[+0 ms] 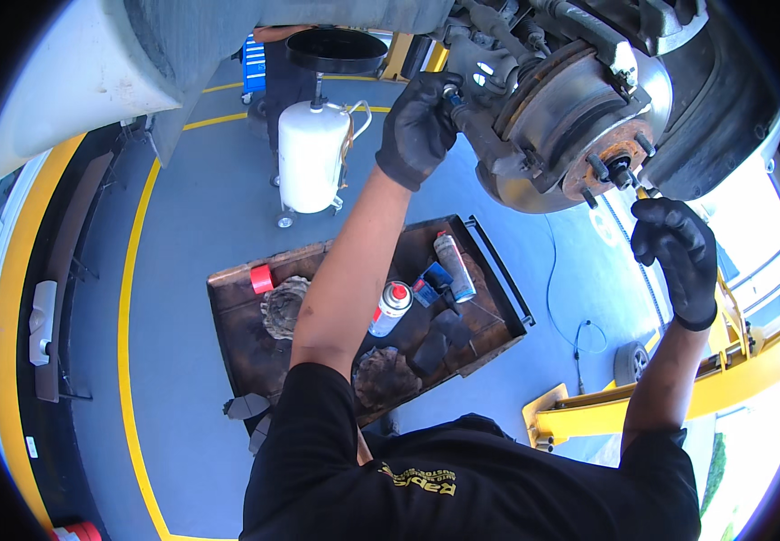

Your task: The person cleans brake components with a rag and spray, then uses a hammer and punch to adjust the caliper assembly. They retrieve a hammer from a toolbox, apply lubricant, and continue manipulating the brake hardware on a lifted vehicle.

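Observation:
My gloved left hand (pixel 415 126) is closed around a small shiny metal piece with blue on it (pixel 453 97), at the end of a bracket (pixel 485 135) beside the raised vehicle's brake disc (pixel 570 108). The disc's rusty hub (pixel 608 160) has studs sticking out. My gloved right hand (pixel 674 248) is below and right of the hub, fingers curled. A small yellow-and-metal object (pixel 644 191) shows just above those fingers; whether they grip it is unclear. Below my arms, a metal tray cart (pixel 507 334) holds spray cans (pixel 392 308), a red roll (pixel 262 279) and dark pads (pixel 440 338).
A white wheeled drum (pixel 304 158) with a black funnel stands behind my left arm, a person in dark clothing (pixel 277 68) beside it. A yellow lift arm (pixel 606 417), hose (pixel 579 334) and tire (pixel 630 362) are at the right, a bench (pixel 83 207) at the left.

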The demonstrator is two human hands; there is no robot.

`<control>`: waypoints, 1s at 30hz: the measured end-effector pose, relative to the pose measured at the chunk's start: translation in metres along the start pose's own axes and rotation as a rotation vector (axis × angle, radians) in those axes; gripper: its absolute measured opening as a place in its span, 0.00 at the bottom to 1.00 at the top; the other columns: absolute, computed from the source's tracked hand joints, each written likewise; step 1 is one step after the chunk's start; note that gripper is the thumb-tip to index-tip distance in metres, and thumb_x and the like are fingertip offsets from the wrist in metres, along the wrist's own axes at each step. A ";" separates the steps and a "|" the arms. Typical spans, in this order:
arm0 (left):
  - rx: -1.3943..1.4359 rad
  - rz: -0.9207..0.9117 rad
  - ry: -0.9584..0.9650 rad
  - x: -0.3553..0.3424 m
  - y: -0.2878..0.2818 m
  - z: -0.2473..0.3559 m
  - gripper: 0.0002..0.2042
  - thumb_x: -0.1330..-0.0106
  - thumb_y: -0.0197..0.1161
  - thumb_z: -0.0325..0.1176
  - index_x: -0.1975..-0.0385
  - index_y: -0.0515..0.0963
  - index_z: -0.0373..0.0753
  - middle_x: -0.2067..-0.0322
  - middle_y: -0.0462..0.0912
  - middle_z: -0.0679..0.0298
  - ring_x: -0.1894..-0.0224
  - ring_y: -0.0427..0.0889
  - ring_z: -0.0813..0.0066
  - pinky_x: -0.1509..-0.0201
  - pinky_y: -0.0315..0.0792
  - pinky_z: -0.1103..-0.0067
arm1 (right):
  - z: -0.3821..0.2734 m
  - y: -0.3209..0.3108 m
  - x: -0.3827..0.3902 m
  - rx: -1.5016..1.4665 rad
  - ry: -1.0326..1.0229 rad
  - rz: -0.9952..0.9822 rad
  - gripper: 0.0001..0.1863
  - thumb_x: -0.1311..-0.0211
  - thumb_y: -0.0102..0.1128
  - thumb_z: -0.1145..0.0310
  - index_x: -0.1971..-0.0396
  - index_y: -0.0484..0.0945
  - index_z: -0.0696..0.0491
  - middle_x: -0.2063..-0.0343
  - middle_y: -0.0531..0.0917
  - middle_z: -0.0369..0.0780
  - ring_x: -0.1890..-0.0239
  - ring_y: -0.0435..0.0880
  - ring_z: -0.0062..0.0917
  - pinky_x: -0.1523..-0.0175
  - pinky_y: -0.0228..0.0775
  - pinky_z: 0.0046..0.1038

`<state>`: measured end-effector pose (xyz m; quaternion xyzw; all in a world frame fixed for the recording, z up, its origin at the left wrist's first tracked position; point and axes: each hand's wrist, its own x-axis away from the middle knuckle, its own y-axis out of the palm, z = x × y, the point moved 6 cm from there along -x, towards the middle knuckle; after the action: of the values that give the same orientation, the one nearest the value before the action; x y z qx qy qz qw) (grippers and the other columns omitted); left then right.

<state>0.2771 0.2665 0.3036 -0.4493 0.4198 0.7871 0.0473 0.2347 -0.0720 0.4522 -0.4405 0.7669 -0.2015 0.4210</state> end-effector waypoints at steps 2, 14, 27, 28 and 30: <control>0.007 0.021 0.073 0.007 0.002 -0.004 0.14 0.21 0.55 0.40 0.45 0.77 0.38 0.55 0.80 0.65 0.53 0.79 0.75 0.45 0.75 0.76 | 0.009 -0.005 -0.004 -0.008 0.057 0.064 0.16 0.26 0.54 0.67 0.48 0.82 0.62 0.70 0.83 0.42 0.75 0.78 0.23 0.69 0.70 0.24; -0.155 0.013 0.017 0.008 0.016 0.017 0.15 0.24 0.57 0.42 0.49 0.79 0.39 0.62 0.82 0.68 0.65 0.79 0.79 0.65 0.71 0.80 | 0.021 -0.017 -0.040 0.055 -0.029 0.263 0.14 0.23 0.52 0.69 0.48 0.82 0.59 0.70 0.83 0.38 0.72 0.78 0.18 0.65 0.71 0.21; -0.271 0.124 0.109 -0.005 -0.015 0.049 0.15 0.23 0.61 0.41 0.51 0.77 0.34 0.64 0.81 0.64 0.68 0.79 0.80 0.66 0.72 0.83 | 0.020 -0.018 -0.042 0.085 -0.111 0.262 0.15 0.21 0.51 0.68 0.48 0.82 0.60 0.72 0.82 0.38 0.74 0.78 0.19 0.67 0.70 0.22; -0.344 0.128 0.131 -0.006 -0.015 0.055 0.15 0.23 0.61 0.41 0.51 0.77 0.34 0.64 0.81 0.64 0.68 0.79 0.80 0.65 0.72 0.83 | 0.021 -0.019 -0.043 0.069 -0.105 0.271 0.15 0.21 0.51 0.68 0.48 0.82 0.60 0.72 0.81 0.38 0.74 0.77 0.19 0.67 0.70 0.22; -0.393 0.162 0.178 -0.007 -0.013 0.063 0.15 0.23 0.61 0.41 0.51 0.78 0.34 0.65 0.80 0.64 0.67 0.79 0.79 0.63 0.73 0.83 | 0.025 -0.019 -0.043 0.028 -0.075 0.288 0.15 0.21 0.50 0.68 0.48 0.82 0.61 0.73 0.81 0.38 0.75 0.77 0.18 0.68 0.69 0.21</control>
<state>0.2445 0.3210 0.3162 -0.4824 0.2956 0.8123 -0.1417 0.2757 -0.0441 0.4710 -0.3273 0.8029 -0.1330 0.4801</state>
